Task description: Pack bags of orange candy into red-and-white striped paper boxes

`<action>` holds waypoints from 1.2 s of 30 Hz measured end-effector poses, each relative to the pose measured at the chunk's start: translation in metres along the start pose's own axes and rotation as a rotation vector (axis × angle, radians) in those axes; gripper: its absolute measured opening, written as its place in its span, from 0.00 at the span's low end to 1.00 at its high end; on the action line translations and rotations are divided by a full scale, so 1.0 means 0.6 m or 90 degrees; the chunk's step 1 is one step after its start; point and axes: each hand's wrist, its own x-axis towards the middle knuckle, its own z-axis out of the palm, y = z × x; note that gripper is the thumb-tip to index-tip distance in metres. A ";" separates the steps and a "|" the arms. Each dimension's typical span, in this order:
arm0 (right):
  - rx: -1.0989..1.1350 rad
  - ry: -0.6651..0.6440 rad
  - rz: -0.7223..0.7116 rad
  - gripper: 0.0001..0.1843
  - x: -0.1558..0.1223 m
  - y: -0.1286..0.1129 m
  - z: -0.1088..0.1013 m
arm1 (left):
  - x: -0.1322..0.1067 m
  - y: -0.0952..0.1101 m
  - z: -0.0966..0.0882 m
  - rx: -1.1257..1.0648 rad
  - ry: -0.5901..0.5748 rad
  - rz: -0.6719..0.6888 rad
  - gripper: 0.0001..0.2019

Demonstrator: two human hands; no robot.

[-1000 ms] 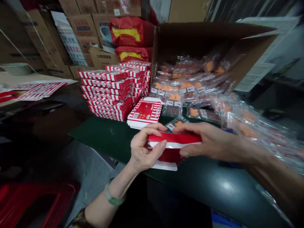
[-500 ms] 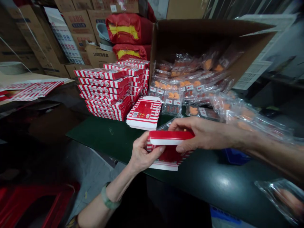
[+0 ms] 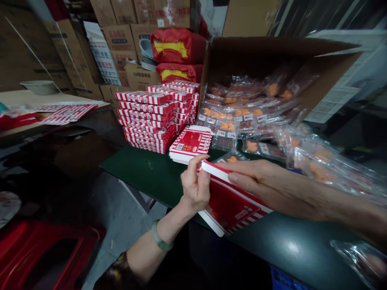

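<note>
A red-and-white striped cardboard box [image 3: 232,201] is held tilted between both hands above the green table, its near flap sticking out at the bottom. My left hand [image 3: 196,183] pinches its upper left corner, fingers closed, with a green bangle on the wrist. Along the upper edge, my right hand [image 3: 256,179] grips the box, thumb on the near side and fingers mostly hidden behind. Just beyond lie a pile of flat striped cartons [image 3: 190,143] and a clear packet [image 3: 232,158] with orange pieces.
Stacked striped boxes [image 3: 148,121] stand at the back left of the green table [image 3: 142,169]. A large carton [image 3: 272,48] lies on its side, spilling clear packets [image 3: 242,117]. Another packet [image 3: 363,255] is at right. A red plastic stool [image 3: 51,241] stands lower left.
The box has turned and tilted, its printed face now more visible. My left hand has shifted to its corner, and my right hand lies flatter along the edge. The view has shifted slightly.
</note>
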 end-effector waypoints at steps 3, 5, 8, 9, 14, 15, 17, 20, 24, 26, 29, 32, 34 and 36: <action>-0.118 0.086 0.032 0.20 -0.007 0.012 0.020 | 0.004 -0.009 0.005 -0.043 -0.044 -0.027 0.16; -0.166 0.111 0.047 0.21 -0.009 0.022 0.030 | 0.004 -0.016 0.009 -0.077 -0.053 -0.042 0.17; -0.187 0.099 0.036 0.22 -0.009 0.030 0.033 | 0.002 -0.022 0.011 -0.131 -0.061 -0.056 0.18; -0.196 0.094 0.032 0.22 -0.009 0.031 0.032 | 0.001 -0.023 0.011 -0.149 -0.066 -0.060 0.19; -0.332 0.104 -0.008 0.24 -0.012 0.043 0.033 | 0.001 -0.025 0.016 -0.194 -0.059 -0.004 0.19; -0.358 0.103 -0.023 0.25 -0.013 0.046 0.035 | 0.001 -0.026 0.017 -0.189 -0.049 0.017 0.18; -0.391 0.093 -0.053 0.26 -0.014 0.052 0.037 | 0.001 -0.027 0.020 -0.176 -0.025 0.064 0.16; -0.404 0.092 -0.089 0.28 -0.011 0.054 0.040 | 0.003 -0.027 0.020 -0.158 0.001 0.111 0.12; -0.349 0.102 -0.044 0.26 -0.010 0.048 0.034 | 0.014 -0.023 0.015 -0.143 -0.008 0.123 0.07; -0.256 0.155 -0.028 0.24 -0.020 0.050 0.028 | 0.023 -0.021 0.013 -0.134 -0.008 0.123 0.06; -0.119 0.276 -0.043 0.17 -0.052 0.060 0.021 | 0.032 -0.021 0.014 -0.129 -0.005 0.118 0.06; -0.046 0.357 -0.051 0.05 -0.080 0.071 0.026 | 0.033 -0.022 0.016 -0.143 -0.021 0.120 0.05; -0.032 0.395 -0.043 0.03 -0.085 0.074 0.031 | 0.031 -0.023 0.017 -0.158 -0.028 0.125 0.05; -0.036 0.404 -0.046 0.04 -0.081 0.071 0.034 | 0.030 -0.025 0.019 -0.156 -0.023 0.133 0.05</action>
